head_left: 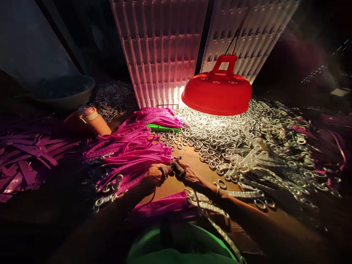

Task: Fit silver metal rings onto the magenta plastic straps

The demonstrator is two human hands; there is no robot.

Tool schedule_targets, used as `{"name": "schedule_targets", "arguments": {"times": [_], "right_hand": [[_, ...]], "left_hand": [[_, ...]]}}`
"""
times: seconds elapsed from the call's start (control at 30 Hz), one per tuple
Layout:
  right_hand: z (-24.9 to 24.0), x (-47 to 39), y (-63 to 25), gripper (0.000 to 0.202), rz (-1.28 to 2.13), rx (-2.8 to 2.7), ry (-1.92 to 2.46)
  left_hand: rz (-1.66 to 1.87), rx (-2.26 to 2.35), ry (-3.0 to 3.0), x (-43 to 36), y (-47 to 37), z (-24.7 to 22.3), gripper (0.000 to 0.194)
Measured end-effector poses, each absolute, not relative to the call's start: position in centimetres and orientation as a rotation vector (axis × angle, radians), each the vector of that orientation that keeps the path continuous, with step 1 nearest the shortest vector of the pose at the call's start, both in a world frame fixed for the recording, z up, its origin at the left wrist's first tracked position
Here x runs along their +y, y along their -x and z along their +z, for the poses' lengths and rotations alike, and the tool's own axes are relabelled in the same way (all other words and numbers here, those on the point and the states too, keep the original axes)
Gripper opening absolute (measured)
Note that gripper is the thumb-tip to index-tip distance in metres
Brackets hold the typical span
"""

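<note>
Over the middle of the wooden table (167, 186), my left hand (157, 174) and my right hand (187, 173) meet almost fingertip to fingertip. Dark coverings wrap some of their fingers. Both hands are closed, and the small thing between them is too dark and small to make out. Pink straps (137, 150) lie in a heap just beyond and left of my left hand. More pink straps (170, 202) rest below the hands. A pale braided cord (220, 231) hangs down beneath my right hand. Metal rings (214, 156) spread out at the right, with white braided pieces (254, 161) on them.
A red lamp (217, 91) hangs low over the rings. A green basin (178, 244) is at the near edge. An orange bottle (95, 120), a large bowl (66, 97) and purple strips (30, 157) are at the left. A green object (163, 128) lies among the straps.
</note>
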State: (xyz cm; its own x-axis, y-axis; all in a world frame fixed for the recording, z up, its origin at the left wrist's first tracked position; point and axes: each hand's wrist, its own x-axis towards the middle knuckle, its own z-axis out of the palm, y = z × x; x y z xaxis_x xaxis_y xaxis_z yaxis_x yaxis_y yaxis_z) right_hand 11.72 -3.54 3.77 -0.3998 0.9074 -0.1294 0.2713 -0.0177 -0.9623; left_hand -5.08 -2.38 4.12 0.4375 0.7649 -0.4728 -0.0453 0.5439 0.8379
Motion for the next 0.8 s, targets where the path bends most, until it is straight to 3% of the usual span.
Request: {"name": "schedule_targets", "arguments": {"times": [0.3, 0.47, 0.67, 0.8], "right_hand": [[5.2, -11.6, -12.6, 0.028, 1.053, -2.293, 1.140], [5.3, -14.2, -12.7, 0.020, 1.182, -2.339, 1.250], [4.5, -15.4, -12.5, 0.017, 1.264, -2.170, 1.257], [3.7, -15.7, -12.4, 0.006, 1.498, -1.876, 1.301]], "left_hand": [[0.223, 0.941, -1.136, -6.2, 6.6, 6.5, 0.043], [0.228, 0.780, -1.029, -9.6, 7.0, 5.6, 0.051], [0.241, 0.744, -0.913, -12.2, 7.3, 6.5, 0.042], [0.260, 0.738, -0.893, -13.0, 7.2, 6.3, 0.044]]}}
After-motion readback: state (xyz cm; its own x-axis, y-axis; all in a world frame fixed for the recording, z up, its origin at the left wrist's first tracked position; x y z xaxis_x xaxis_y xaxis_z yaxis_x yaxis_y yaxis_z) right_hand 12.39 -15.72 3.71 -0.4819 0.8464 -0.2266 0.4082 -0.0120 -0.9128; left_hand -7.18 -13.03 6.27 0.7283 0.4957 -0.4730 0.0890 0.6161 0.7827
